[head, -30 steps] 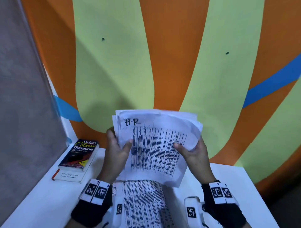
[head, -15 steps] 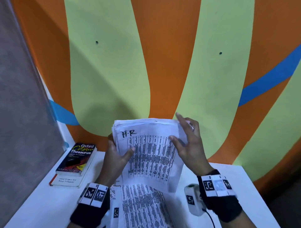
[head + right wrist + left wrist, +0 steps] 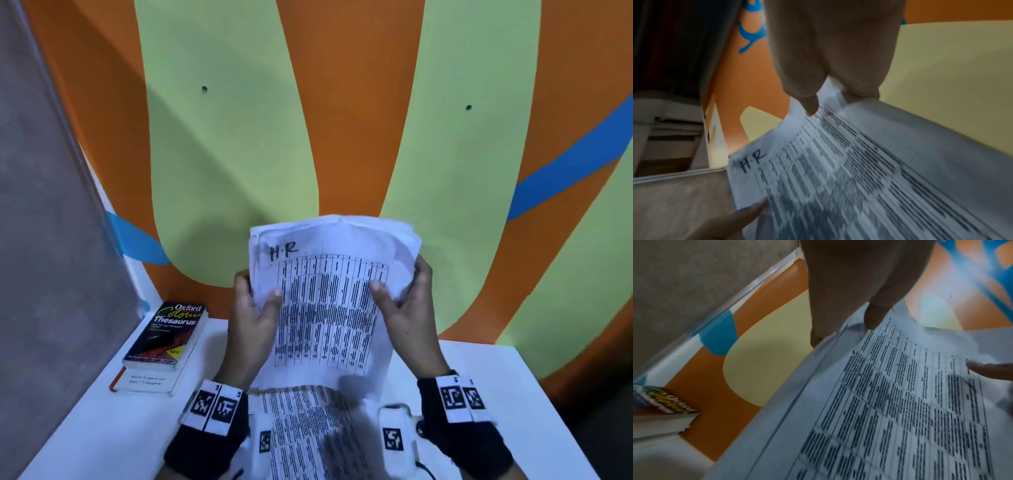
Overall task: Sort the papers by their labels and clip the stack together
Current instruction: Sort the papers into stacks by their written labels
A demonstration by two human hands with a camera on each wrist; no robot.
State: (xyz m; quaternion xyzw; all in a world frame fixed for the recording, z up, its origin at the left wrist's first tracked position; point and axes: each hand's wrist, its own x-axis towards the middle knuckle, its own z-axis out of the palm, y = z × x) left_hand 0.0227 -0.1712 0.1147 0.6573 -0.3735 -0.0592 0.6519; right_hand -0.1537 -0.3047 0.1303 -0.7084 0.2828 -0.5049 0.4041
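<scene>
At the far left, two books [image 3: 161,346] lie stacked on the white table [image 3: 85,435] near the grey partition: a black Oxford Colour Thesaurus on top of a paler volume whose title is too small to read.

Next comes the left hand [image 3: 251,325], raised above the table. Its thumb lies across the front of the paper stack [image 3: 329,301] near the left edge, and the fingers curl round behind, so it grips the stack's left side. The left wrist view shows the same thumb pressed on the printed sheet, with several page edges layered beneath; the exact count of sheets cannot be told.

The stack is held upright in the air between the two hands, in front of the orange and green wall [image 3: 342,120]. Its front sheet carries one handwritten label, "H·R", at the upper left, above a printed table.

Below it, one more printed sheet [image 3: 301,435] lies flat on the table between the wrists.

The right hand [image 3: 407,308] pinches the stack's right edge, thumb on the front, fingers behind, where the upper corner bends back.

Each wrist wears one black band with square markers.
</scene>
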